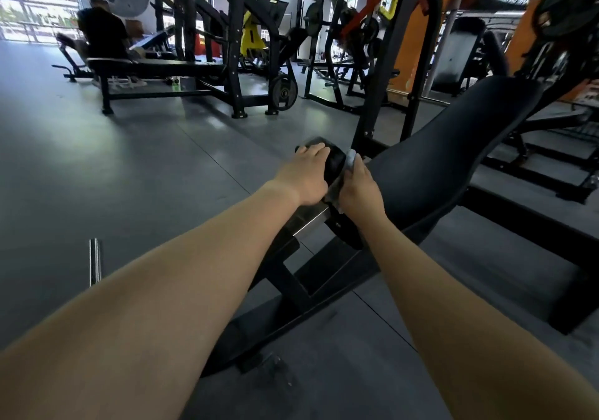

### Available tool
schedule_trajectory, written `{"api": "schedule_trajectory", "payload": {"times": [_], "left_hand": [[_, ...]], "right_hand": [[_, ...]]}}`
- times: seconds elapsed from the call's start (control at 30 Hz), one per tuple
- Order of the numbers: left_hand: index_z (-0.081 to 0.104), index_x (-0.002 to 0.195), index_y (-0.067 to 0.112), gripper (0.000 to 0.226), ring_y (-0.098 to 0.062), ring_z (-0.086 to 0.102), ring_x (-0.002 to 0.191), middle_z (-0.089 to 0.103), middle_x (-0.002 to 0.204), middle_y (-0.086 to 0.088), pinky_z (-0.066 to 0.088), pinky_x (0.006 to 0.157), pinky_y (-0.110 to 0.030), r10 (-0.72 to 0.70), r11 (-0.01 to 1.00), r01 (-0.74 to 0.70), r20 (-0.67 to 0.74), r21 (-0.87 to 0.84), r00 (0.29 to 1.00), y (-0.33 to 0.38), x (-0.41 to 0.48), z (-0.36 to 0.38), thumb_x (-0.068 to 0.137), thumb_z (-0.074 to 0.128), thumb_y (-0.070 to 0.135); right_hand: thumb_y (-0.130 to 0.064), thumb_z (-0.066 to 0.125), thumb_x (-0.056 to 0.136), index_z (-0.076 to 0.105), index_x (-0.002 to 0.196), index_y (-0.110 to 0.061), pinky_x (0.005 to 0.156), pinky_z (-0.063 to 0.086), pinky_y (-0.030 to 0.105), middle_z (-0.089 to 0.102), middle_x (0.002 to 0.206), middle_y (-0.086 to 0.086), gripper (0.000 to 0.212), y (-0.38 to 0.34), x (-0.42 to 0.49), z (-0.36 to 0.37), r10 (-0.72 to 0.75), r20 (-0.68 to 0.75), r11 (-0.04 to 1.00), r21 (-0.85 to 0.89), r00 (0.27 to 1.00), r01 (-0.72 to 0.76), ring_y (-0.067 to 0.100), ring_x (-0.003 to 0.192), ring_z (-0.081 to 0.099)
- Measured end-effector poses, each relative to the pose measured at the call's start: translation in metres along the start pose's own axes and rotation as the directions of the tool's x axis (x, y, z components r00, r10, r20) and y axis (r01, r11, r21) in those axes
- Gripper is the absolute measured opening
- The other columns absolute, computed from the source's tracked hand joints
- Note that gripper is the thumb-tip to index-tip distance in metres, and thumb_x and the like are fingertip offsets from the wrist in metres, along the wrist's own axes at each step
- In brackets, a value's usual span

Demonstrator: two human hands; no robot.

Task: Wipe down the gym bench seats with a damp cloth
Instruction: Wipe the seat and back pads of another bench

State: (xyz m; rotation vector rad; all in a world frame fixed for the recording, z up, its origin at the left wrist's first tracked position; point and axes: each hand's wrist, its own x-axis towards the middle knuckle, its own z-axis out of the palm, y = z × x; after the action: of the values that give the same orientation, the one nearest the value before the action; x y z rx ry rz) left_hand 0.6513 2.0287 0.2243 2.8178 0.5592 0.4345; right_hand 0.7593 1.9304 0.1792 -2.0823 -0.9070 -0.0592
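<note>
Grey cloth (351, 157) gripped in my right hand (359, 194), wiping the seat pad (335, 164); my left hand (306, 176) curls over its edge, steadying. Next, I'd sweep up the backrest (453, 147).

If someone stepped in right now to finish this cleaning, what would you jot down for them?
Left hand: fingers curled over the small end pad.
Right hand: holds the grey cloth against that pad.
The long backrest runs up to the right; neither hand is on it.
Done: cannot tell what is already wiped; no wet marks show.
Left: probably finish the end pad, then the backrest, then the far bench.
</note>
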Motion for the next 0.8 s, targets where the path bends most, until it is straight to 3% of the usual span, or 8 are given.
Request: {"api": "schedule_trajectory", "payload": {"times": [0.07, 0.23, 0.37, 0.47, 0.63, 0.67, 0.73, 0.8], "left_hand": [[0.024, 0.162, 0.011, 0.073, -0.028, 0.016, 0.155, 0.02, 0.169, -0.005, 0.025, 0.125, -0.046, 0.05, 0.999, -0.051, -0.067, -0.003, 0.996, -0.007, 0.001, 0.003, 0.095, 0.055, 0.01], [0.045, 0.148, 0.015, 0.056, -0.026, 0.039, 0.139, 0.045, 0.152, -0.003, 0.036, 0.115, -0.044, 0.161, 0.981, -0.182, -0.251, -0.061, 0.954, -0.033, 0.016, 0.009, 0.093, 0.057, 0.01], [0.039, 0.152, 0.015, 0.058, -0.026, 0.034, 0.146, 0.038, 0.159, -0.004, 0.03, 0.121, -0.043, 0.174, 0.961, -0.215, -0.222, -0.176, 0.959, -0.056, 0.033, 0.012, 0.096, 0.049, 0.006], [0.033, 0.157, 0.016, 0.061, -0.024, 0.03, 0.15, 0.031, 0.164, -0.002, 0.033, 0.121, -0.043, 0.185, 0.936, -0.233, -0.195, -0.262, 0.963, -0.065, 0.041, 0.016, 0.098, 0.047, 0.004], [0.033, 0.157, 0.016, 0.059, -0.022, 0.029, 0.15, 0.029, 0.165, -0.001, 0.034, 0.121, -0.039, 0.251, 0.899, -0.304, -0.199, -0.315, 0.947, -0.08, 0.047, 0.02, 0.101, 0.045, 0.004], [0.033, 0.158, 0.017, 0.06, -0.022, 0.028, 0.151, 0.028, 0.166, 0.0, 0.033, 0.121, -0.038, 0.263, 0.894, -0.313, -0.193, -0.32, 0.946, -0.083, 0.048, 0.02, 0.101, 0.045, 0.003], [0.031, 0.159, 0.017, 0.062, -0.023, 0.024, 0.153, 0.025, 0.167, 0.0, 0.031, 0.122, -0.039, 0.288, 0.887, -0.331, -0.175, -0.321, 0.941, -0.088, 0.05, 0.019, 0.1, 0.045, 0.004], [0.028, 0.16, 0.018, 0.066, -0.024, 0.021, 0.155, 0.023, 0.168, 0.0, 0.028, 0.124, -0.04, 0.313, 0.88, -0.347, -0.153, -0.324, 0.937, -0.092, 0.051, 0.018, 0.099, 0.048, 0.005]], "right_hand": [[-0.031, 0.027, 0.11, 0.041, 0.147, -0.013, 0.092, 0.041, 0.04, 0.052, 0.141, 0.012, 0.043, -0.009, 0.001, 0.01, 0.06, -0.139, 0.992, 0.121, 0.988, -0.043, 0.032, 0.126, 0.053], [-0.026, 0.031, 0.111, 0.049, 0.147, -0.018, 0.113, 0.031, 0.033, 0.048, 0.15, 0.002, 0.041, -0.037, 0.021, 0.031, -0.109, -0.287, 0.993, 0.003, 0.952, 0.115, 0.019, 0.138, 0.042], [-0.042, 0.026, 0.111, 0.046, 0.146, -0.029, 0.099, 0.043, 0.03, 0.051, 0.139, -0.007, 0.042, -0.019, 0.011, 0.043, -0.131, -0.395, 0.99, -0.005, 0.909, 0.14, 0.011, 0.123, 0.052], [-0.043, 0.023, 0.11, 0.045, 0.144, -0.029, 0.085, 0.044, 0.029, 0.051, 0.131, -0.01, 0.042, -0.006, 0.0, 0.05, 0.043, -0.481, 0.997, 0.078, 0.876, -0.007, 0.008, 0.109, 0.055], [-0.046, 0.023, 0.108, 0.051, 0.136, -0.035, 0.093, 0.052, 0.039, 0.058, 0.127, -0.007, 0.041, -0.008, 0.007, 0.064, 0.293, -0.552, 0.949, 0.268, 0.781, -0.166, 0.015, 0.108, 0.061], [-0.045, 0.023, 0.107, 0.052, 0.134, -0.035, 0.091, 0.054, 0.037, 0.058, 0.127, -0.008, 0.041, -0.014, 0.012, 0.064, 0.315, -0.562, 0.942, 0.284, 0.765, -0.179, 0.013, 0.106, 0.061], [-0.039, 0.025, 0.11, 0.055, 0.136, -0.031, 0.082, 0.043, 0.012, 0.056, 0.133, -0.011, 0.041, -0.029, 0.02, 0.061, 0.298, -0.576, 0.953, 0.23, 0.761, -0.2, 0.001, 0.102, 0.054], [-0.036, 0.027, 0.111, 0.056, 0.138, -0.027, 0.077, 0.034, 0.007, 0.054, 0.138, -0.012, 0.04, -0.048, 0.023, 0.057, 0.202, -0.567, 0.979, 0.097, 0.799, -0.179, -0.005, 0.102, 0.05]]}}
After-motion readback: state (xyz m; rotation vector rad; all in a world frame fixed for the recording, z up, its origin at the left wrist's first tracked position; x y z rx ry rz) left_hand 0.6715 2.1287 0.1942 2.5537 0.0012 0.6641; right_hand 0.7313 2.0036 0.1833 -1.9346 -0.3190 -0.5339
